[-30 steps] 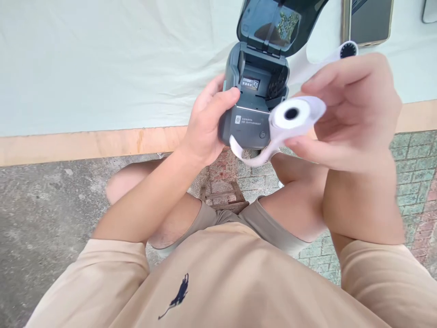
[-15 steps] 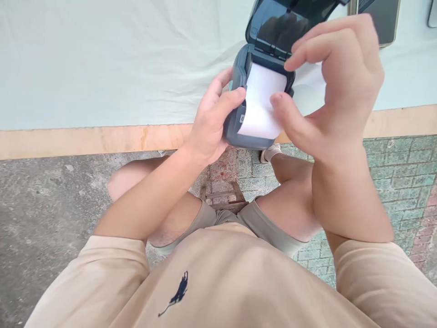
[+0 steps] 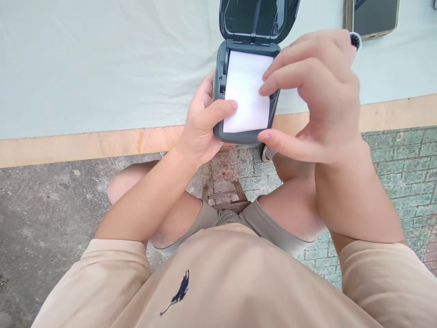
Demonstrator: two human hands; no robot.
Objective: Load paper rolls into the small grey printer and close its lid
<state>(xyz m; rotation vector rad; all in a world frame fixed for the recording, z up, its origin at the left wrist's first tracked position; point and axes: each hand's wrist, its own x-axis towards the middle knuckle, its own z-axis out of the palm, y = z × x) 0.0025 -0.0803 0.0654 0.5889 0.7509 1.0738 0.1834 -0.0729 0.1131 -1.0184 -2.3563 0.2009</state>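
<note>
A dark blue-grey portable label printer (image 3: pixel 221 135) is tipped toward me over the table's front edge, its tinted lid (image 3: pixel 254 18) swung up. White paper (image 3: pixel 246 91) covers most of the compartment; what lies under it is hidden. My left hand (image 3: pixel 208 118) grips the printer from the left side, with the thumb pressing on the paper. Over the right side hovers my right hand (image 3: pixel 317 95), thumb and fingers spread apart. Its index and middle fingertips overlap the paper's right edge; whether they touch it I cannot tell.
A pale cloth (image 3: pixel 102 68) covers the table, leaving a bare wooden edge (image 3: pixel 85 148). A phone-like dark device (image 3: pixel 377 18) lies at the upper right. Near it, a round white-rimmed thing (image 3: pixel 355 42) is partly behind my right hand. Below, a wooden stool (image 3: pixel 225 200) stands between my legs.
The printer has shifted left and turned more upright in view. My left thumb has moved onto the paper, which now lies flatter. My right hand's thumb has come off the paper and dropped lower.
</note>
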